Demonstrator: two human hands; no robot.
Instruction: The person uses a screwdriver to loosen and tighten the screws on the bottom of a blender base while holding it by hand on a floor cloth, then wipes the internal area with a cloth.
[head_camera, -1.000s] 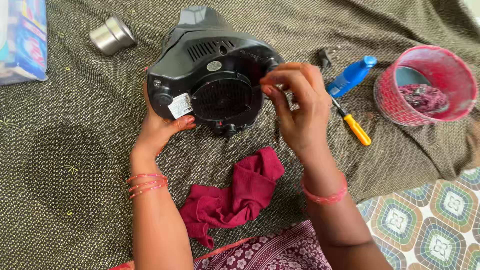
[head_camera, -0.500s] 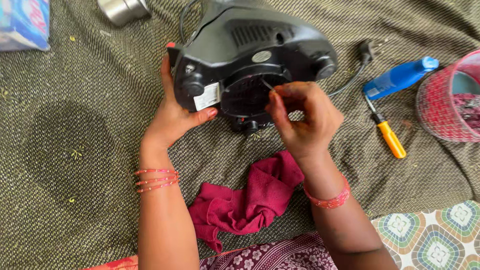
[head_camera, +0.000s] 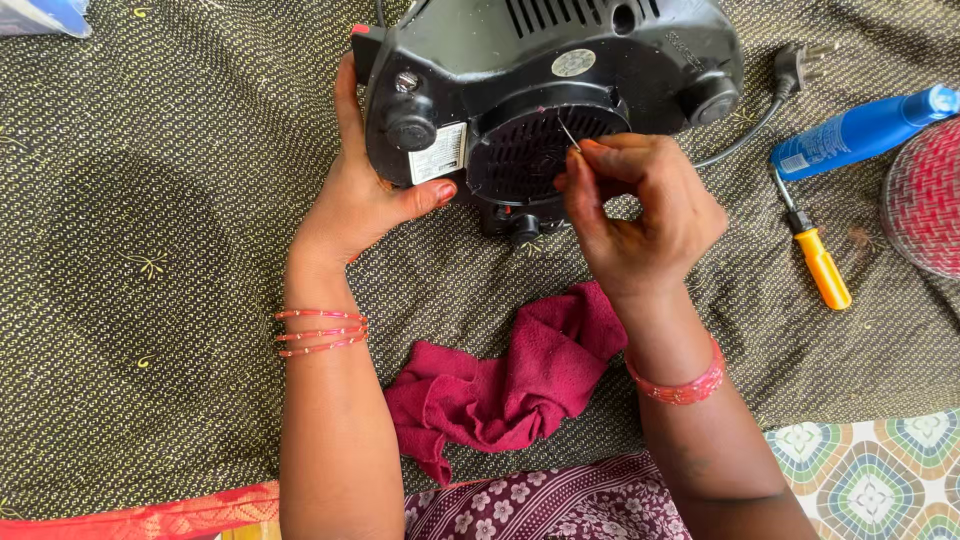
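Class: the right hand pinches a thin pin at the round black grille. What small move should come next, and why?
Probably ease the pin tip into a slot of the grille: the right hand holds it just at the vents, and the left hand steadies the black appliance base.

Single head-worn camera looks steeply down, close above the black appliance base (head_camera: 545, 95) at frame top.

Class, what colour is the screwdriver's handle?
Orange-yellow; the screwdriver shows best in the head view.
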